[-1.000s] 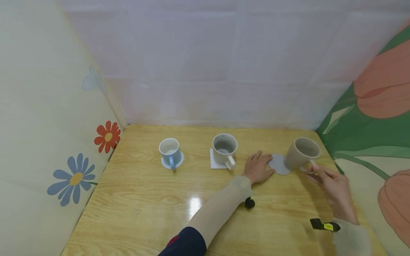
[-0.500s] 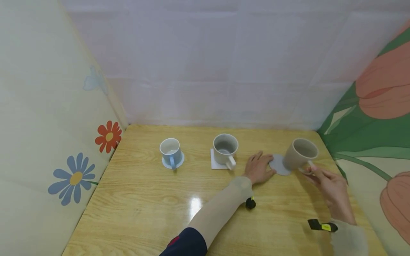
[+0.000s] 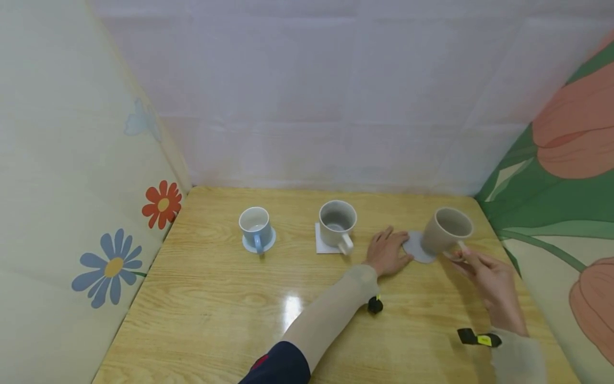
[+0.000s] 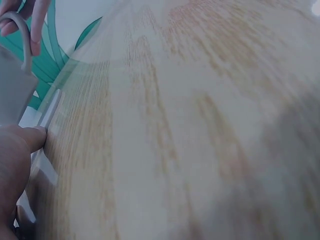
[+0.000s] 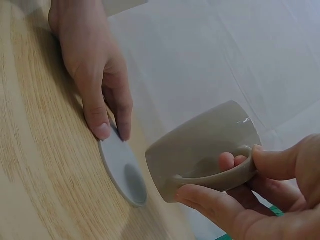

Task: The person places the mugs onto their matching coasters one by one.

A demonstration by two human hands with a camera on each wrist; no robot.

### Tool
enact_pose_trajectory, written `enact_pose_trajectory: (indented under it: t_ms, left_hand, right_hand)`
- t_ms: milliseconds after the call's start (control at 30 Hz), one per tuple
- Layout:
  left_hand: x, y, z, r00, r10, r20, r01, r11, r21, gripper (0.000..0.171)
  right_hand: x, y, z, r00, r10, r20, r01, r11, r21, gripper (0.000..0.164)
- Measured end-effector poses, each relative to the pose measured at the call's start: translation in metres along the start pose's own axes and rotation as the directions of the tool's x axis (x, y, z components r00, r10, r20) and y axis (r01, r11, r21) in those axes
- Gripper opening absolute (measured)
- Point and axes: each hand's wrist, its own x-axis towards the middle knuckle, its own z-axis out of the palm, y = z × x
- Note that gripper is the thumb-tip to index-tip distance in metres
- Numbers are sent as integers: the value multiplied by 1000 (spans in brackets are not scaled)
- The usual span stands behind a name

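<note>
My right hand [image 3: 491,280] holds a greyish-beige mug [image 3: 446,232] by its handle, thumb on top and fingers through and under it. The right wrist view shows this mug [image 5: 200,150] in the air, its base apart from a round grey coaster [image 5: 117,165]. In the head view the mug overlaps the right side of the coaster [image 3: 414,246]. My left hand [image 3: 387,250] rests on the table at the coaster's left, thumb and fingertips gripping its edge from two sides. The left wrist view shows only part of the left hand [image 4: 15,165] beside the coaster's rim.
A white mug [image 3: 336,226] stands on a square white coaster [image 3: 323,248], left of my left hand. Farther left, a small blue and white mug [image 3: 256,226] stands on a round pale blue coaster [image 3: 268,242]. Cloth hangings [image 3: 312,106] border the wooden table [image 3: 211,304].
My right hand has brought the beige mug slightly left, farther over the coaster. The left hand and the other two mugs hold their places.
</note>
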Motion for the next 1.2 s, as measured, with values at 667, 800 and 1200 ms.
enact_pose_trajectory:
  t_ms: [667, 800, 1200]
  left_hand:
    - [-1, 2, -3, 1000, -9, 10, 10, 1000, -12, 65]
    - [-2, 3, -4, 1000, -7, -2, 7, 1000, -1, 64]
    - [1, 1, 0, 1000, -8, -6, 8, 1000, 10, 65]
  right_hand:
    - [3, 6, 6, 998, 65, 3, -65, 998, -4, 16]
    - [4, 8, 8, 997, 75, -16, -75, 997, -16, 17]
    - [5, 18, 15, 998, 51, -34, -50, 998, 33, 14]
